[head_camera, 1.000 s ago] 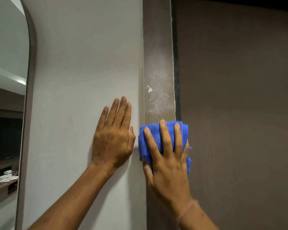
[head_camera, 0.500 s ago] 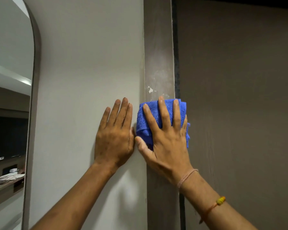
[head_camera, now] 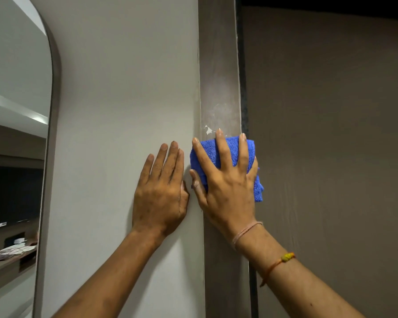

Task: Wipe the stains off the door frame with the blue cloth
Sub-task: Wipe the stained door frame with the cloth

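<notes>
A grey-brown door frame (head_camera: 218, 65) runs vertically through the middle of the view. White stains (head_camera: 208, 129) and a pale smear mark it just above the cloth. My right hand (head_camera: 225, 182) presses a folded blue cloth (head_camera: 232, 150) flat against the frame, fingers spread over it. My left hand (head_camera: 161, 193) lies flat on the white wall (head_camera: 124, 88) beside the frame, fingers together, holding nothing. The two hands almost touch at the thumbs.
A brown door panel (head_camera: 331, 145) fills the right side, with a dark gap along the frame. At the left an arched mirror (head_camera: 14, 134) reflects a room and a shelf with items.
My right hand slid the blue cloth upward along the frame over the lower stains, then stayed near that height. The smear looks fainter. My left hand has barely moved.
</notes>
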The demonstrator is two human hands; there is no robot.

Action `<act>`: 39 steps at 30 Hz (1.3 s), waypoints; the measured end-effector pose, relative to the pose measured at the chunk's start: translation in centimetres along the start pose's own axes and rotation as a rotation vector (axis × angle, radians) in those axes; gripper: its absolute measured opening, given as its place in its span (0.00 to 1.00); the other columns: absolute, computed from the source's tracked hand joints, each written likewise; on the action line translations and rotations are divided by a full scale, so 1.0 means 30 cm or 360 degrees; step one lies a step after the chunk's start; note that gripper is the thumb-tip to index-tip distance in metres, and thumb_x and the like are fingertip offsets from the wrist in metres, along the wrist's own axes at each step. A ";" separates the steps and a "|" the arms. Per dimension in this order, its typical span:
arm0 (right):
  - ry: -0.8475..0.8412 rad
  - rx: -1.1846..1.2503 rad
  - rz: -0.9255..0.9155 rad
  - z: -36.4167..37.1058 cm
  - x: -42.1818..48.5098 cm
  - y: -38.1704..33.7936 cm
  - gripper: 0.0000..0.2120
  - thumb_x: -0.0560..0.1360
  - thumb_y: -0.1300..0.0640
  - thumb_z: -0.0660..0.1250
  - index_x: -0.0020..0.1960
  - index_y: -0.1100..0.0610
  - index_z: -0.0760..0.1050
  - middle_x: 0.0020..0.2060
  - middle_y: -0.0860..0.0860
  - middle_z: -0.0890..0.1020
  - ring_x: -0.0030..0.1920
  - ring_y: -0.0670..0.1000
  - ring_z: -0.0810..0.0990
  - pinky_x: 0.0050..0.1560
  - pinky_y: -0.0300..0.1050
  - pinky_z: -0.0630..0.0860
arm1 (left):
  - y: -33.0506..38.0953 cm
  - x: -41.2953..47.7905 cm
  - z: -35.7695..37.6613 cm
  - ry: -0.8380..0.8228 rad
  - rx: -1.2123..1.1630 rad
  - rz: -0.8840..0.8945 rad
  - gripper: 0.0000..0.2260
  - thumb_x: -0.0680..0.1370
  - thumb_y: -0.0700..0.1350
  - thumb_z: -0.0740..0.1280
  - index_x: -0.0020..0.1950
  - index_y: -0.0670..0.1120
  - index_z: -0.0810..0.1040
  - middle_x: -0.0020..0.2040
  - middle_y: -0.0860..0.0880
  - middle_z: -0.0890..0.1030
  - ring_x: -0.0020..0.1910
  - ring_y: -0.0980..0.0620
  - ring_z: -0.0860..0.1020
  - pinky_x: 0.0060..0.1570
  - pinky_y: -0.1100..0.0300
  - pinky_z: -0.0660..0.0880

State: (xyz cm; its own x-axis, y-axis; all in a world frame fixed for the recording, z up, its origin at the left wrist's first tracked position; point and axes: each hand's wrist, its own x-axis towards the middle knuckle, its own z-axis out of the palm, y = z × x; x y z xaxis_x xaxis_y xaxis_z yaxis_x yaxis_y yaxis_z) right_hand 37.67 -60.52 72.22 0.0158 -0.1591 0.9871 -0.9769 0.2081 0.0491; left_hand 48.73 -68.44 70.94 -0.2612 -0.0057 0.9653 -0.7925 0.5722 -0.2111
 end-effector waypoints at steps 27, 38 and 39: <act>0.0001 -0.0031 0.0062 0.019 -0.040 -0.024 0.32 0.73 0.43 0.54 0.75 0.50 0.53 0.74 0.60 0.57 0.74 0.66 0.50 0.66 0.73 0.56 | -0.001 -0.010 0.007 0.0041 0.0020 -0.0008 0.25 0.76 0.44 0.54 0.72 0.38 0.62 0.73 0.39 0.65 0.73 0.41 0.62 0.72 0.44 0.61; -0.0008 -0.0031 -0.0025 -0.036 0.274 0.004 0.30 0.75 0.45 0.58 0.74 0.50 0.53 0.73 0.60 0.59 0.74 0.66 0.49 0.67 0.74 0.56 | 0.002 -0.007 0.008 0.0053 -0.0004 -0.0007 0.26 0.74 0.44 0.56 0.72 0.39 0.62 0.72 0.40 0.66 0.72 0.41 0.63 0.71 0.43 0.63; 0.0009 -0.0027 -0.0002 -0.034 0.307 -0.004 0.30 0.75 0.46 0.57 0.74 0.50 0.53 0.73 0.60 0.59 0.74 0.66 0.49 0.67 0.74 0.55 | 0.001 -0.006 0.004 0.0026 -0.0012 -0.0007 0.27 0.74 0.44 0.56 0.72 0.39 0.61 0.73 0.40 0.66 0.73 0.41 0.63 0.71 0.43 0.63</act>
State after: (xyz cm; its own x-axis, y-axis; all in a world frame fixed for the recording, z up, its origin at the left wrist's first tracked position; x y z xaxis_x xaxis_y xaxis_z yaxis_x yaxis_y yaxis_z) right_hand 38.14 -61.02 81.48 0.0183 -0.1539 0.9879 -0.9730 0.2244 0.0530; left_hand 48.68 -68.52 70.74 -0.2484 0.0051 0.9686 -0.7896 0.5782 -0.2056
